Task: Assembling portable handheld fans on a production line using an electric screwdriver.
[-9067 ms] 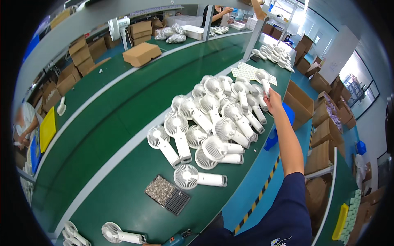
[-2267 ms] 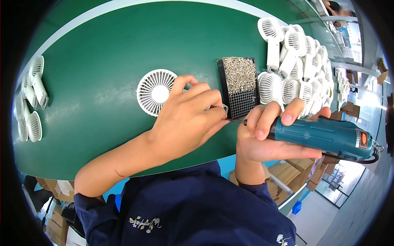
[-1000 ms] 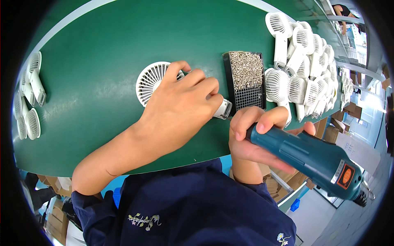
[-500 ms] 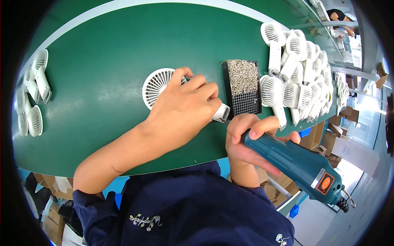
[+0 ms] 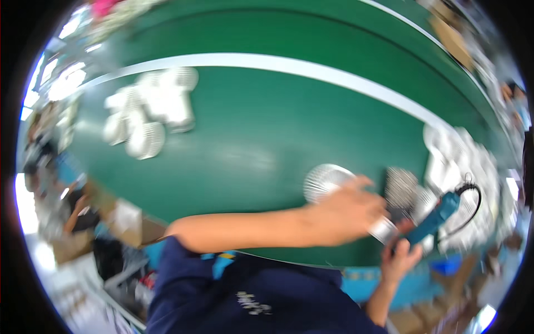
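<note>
A white handheld fan point(image 5: 322, 182) lies on the green work table, its round slatted head toward the far left and its handle end point(image 5: 383, 230) toward the near right. My left hand point(image 5: 347, 214) is closed over the fan's handle, smeared by motion. Just right of the handle end, my right hand point(image 5: 397, 259) grips a teal electric screwdriver point(image 5: 436, 217). The tool slants with its corded end up and to the right. Its tip is too blurred to make out. Beyond it sits a black tray of small silvery screws point(image 5: 401, 186).
Many white fans point(image 5: 464, 167) are heaped on the right, partly behind the screwdriver and its black cord point(image 5: 477, 209). A smaller group of white fans point(image 5: 147, 108) lies at the far left. A white strip point(image 5: 267, 62) crosses the green table point(image 5: 233, 139). Cardboard boxes point(image 5: 125, 220) stand below left.
The view has swung left, so the fan and both hands appear farther right. The screwdriver's corded end has swung from lower right to upper right. Both hands keep their holds.
</note>
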